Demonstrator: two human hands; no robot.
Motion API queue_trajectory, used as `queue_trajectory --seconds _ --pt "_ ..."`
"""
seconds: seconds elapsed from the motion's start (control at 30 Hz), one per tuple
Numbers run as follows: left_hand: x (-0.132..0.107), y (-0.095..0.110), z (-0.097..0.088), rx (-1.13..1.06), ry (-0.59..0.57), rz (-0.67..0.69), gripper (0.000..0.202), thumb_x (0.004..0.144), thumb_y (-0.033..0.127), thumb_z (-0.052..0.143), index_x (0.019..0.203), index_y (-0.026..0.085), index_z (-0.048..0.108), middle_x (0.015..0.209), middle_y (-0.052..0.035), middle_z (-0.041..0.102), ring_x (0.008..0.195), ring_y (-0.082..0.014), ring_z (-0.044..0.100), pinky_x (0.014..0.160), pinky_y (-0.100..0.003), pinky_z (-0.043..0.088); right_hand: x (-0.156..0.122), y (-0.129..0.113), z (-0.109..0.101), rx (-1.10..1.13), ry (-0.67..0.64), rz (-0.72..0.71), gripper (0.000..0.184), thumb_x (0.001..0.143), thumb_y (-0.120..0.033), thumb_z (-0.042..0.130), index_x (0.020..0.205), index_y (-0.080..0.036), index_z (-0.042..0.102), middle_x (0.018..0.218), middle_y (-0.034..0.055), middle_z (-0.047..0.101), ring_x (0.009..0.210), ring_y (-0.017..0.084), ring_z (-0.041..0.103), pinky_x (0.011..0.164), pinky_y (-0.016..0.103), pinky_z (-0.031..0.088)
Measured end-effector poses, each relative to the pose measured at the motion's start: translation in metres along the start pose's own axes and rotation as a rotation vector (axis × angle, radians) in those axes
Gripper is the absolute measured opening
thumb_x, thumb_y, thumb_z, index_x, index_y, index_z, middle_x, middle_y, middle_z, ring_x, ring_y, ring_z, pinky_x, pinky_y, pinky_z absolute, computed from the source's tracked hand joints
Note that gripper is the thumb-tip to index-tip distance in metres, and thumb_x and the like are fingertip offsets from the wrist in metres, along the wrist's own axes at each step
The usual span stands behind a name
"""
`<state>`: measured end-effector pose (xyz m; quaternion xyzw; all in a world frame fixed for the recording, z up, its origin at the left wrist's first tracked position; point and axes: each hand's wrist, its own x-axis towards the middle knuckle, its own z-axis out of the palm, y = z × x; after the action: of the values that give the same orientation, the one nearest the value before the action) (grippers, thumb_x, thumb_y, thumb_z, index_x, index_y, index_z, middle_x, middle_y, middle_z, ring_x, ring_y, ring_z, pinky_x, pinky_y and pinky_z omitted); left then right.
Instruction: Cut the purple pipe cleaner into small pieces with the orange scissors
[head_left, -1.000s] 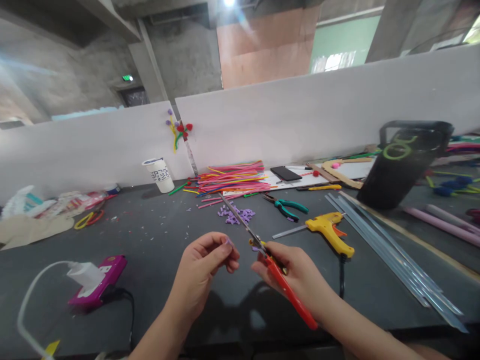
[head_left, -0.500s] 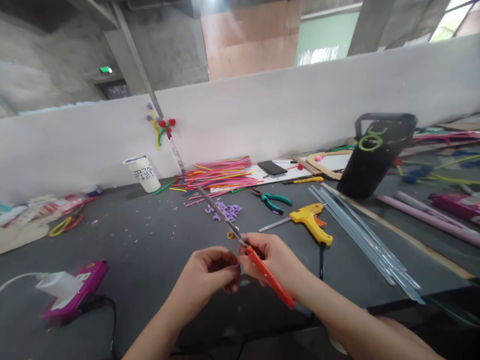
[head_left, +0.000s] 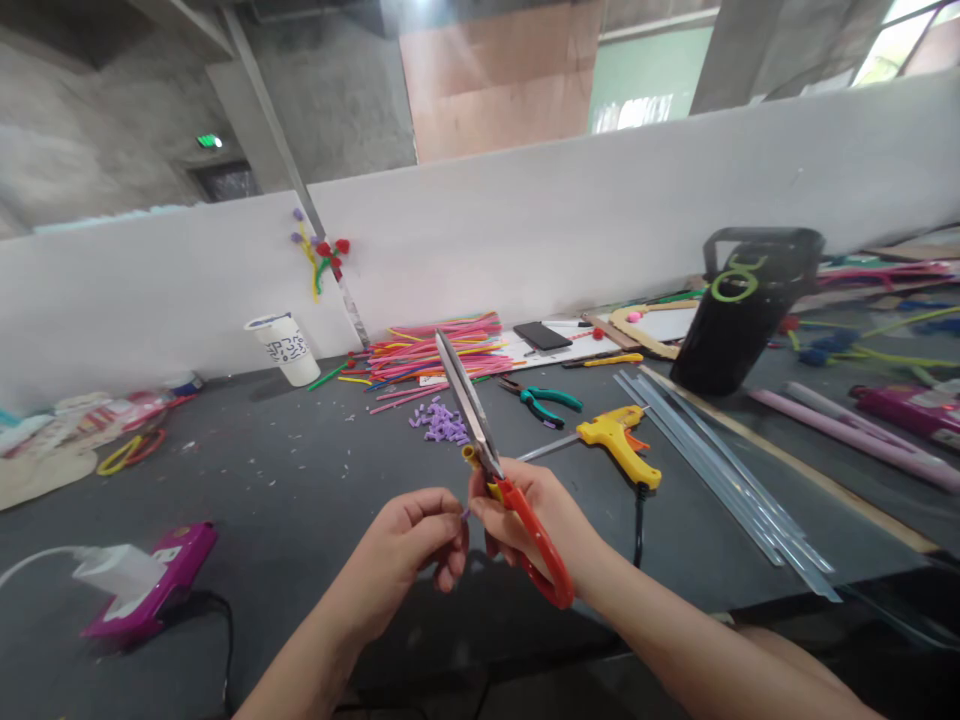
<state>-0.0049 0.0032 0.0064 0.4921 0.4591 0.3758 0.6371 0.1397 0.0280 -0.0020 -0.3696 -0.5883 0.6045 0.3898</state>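
My right hand (head_left: 551, 510) is closed around scissors (head_left: 532, 530) with red-orange handles, their blades pointing up and away over the table. Beside the blades, a yellow tube-like piece (head_left: 469, 455) sticks out near my right fingers; I cannot tell exactly how it is held. My left hand (head_left: 416, 540) is closed in a pinch close to the right fingertips, with a small purple piece (head_left: 465, 514) at its fingertips. Just beyond the hands lies a heap of short purple pieces (head_left: 439, 422), partly behind the blades.
Behind the heap lies a bundle of pink and yellow fuzzy stems (head_left: 420, 350). Teal-handled pliers (head_left: 551, 403), a yellow glue gun (head_left: 621, 445) and clear glue sticks (head_left: 720, 480) are to the right. A black bottle (head_left: 731, 320), white cup (head_left: 285, 350) and purple power strip (head_left: 169, 580) stand around.
The scissors have turned in my right hand, so the blades point more upright and the handle loops show wider. My left hand has shifted slightly left, and the purple piece now shows.
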Motion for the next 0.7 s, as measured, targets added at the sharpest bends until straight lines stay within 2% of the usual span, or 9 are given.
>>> queue_trajectory --seconds 0.1,0.2,0.27,0.33,0.37,0.4,0.53,0.6,0.7 --pt "0.001 0.002 -0.012 0.233 0.097 0.062 0.022 0.073 0.024 0.051 0.053 0.017 0.048 0.045 0.0039 0.046 0.04 -0.008 0.04 0.041 -0.018 0.033 0.002 -0.001 -0.003 0.0 0.054 -0.016 0.004 0.064 -0.017 0.05 0.065 -0.018 0.046 0.038 -0.0108 0.04 0.031 0.004 0.037 0.032 0.014 0.029" --pt "0.005 0.0 -0.024 0.384 0.296 0.149 0.037 0.077 0.034 0.049 0.044 0.017 0.043 0.037 0.0059 0.037 0.035 -0.007 0.032 0.04 -0.019 0.027 0.004 -0.002 -0.006 0.015 0.076 -0.037 0.004 0.066 -0.019 0.049 0.064 -0.019 0.046 0.034 -0.012 0.036 0.03 0.005 0.036 0.036 0.017 0.035" --pt "0.006 -0.001 -0.027 0.374 0.33 0.181 0.027 0.073 0.032 0.056 0.051 0.016 0.053 0.044 0.0034 0.048 0.041 -0.0083 0.041 0.044 -0.019 0.032 0.004 -0.002 -0.007 0.018 0.066 -0.033 0.005 0.067 -0.02 0.049 0.064 -0.019 0.045 0.034 -0.0123 0.036 0.029 0.005 0.035 0.038 0.017 0.038" --pt "0.005 0.0 -0.024 0.283 0.296 0.192 0.012 0.068 0.027 0.063 0.071 0.016 0.063 0.064 -0.0014 0.061 0.055 -0.0113 0.051 0.052 -0.02 0.038 0.004 -0.002 -0.006 0.011 0.05 -0.022 0.005 0.067 -0.019 0.05 0.064 -0.018 0.046 0.035 -0.0123 0.037 0.029 0.004 0.036 0.036 0.016 0.036" --pt "0.004 0.001 -0.02 0.219 0.263 0.187 0.016 0.067 0.025 0.064 0.08 0.016 0.064 0.074 -0.0035 0.064 0.061 -0.0124 0.054 0.056 -0.021 0.04 0.003 -0.001 -0.006 0.005 0.036 -0.019 0.005 0.067 -0.019 0.05 0.064 -0.018 0.046 0.036 -0.012 0.037 0.03 0.004 0.037 0.035 0.015 0.035" --pt "0.003 0.002 -0.016 0.155 0.219 0.156 0.017 0.07 0.028 0.061 0.081 0.015 0.064 0.074 -0.0046 0.064 0.063 -0.0128 0.054 0.057 -0.022 0.04 0.003 -0.001 -0.005 -0.001 0.021 -0.019 0.005 0.067 -0.018 0.05 0.064 -0.018 0.046 0.037 -0.0115 0.039 0.031 0.004 0.038 0.034 0.014 0.033" --pt "-0.002 0.004 -0.001 -0.029 0.011 0.024 0.02 0.076 0.028 0.054 0.068 0.012 0.064 0.063 -0.0037 0.06 0.056 -0.0104 0.052 0.051 -0.02 0.038 0.002 0.001 -0.003 -0.015 -0.019 -0.024 0.004 0.067 -0.017 0.05 0.065 -0.018 0.047 0.041 -0.0103 0.043 0.032 0.003 0.038 0.031 0.013 0.028" --pt "-0.003 0.003 0.002 -0.061 0.008 -0.003 0.013 0.073 0.024 0.058 0.066 0.013 0.063 0.06 -0.0019 0.06 0.053 -0.0089 0.051 0.05 -0.019 0.037 0.002 0.001 -0.003 -0.006 -0.012 -0.023 0.004 0.067 -0.017 0.051 0.065 -0.018 0.047 0.043 -0.0103 0.043 0.032 0.003 0.037 0.031 0.013 0.028" --pt "-0.003 0.002 0.0 -0.048 0.072 0.038 0.011 0.07 0.021 0.061 0.063 0.013 0.06 0.057 -0.0003 0.059 0.052 -0.0082 0.049 0.051 -0.019 0.037 0.003 -0.002 -0.004 0.011 0.05 -0.024 0.007 0.067 -0.021 0.052 0.064 -0.018 0.047 0.041 -0.0104 0.041 0.032 0.003 0.038 0.032 0.013 0.03"
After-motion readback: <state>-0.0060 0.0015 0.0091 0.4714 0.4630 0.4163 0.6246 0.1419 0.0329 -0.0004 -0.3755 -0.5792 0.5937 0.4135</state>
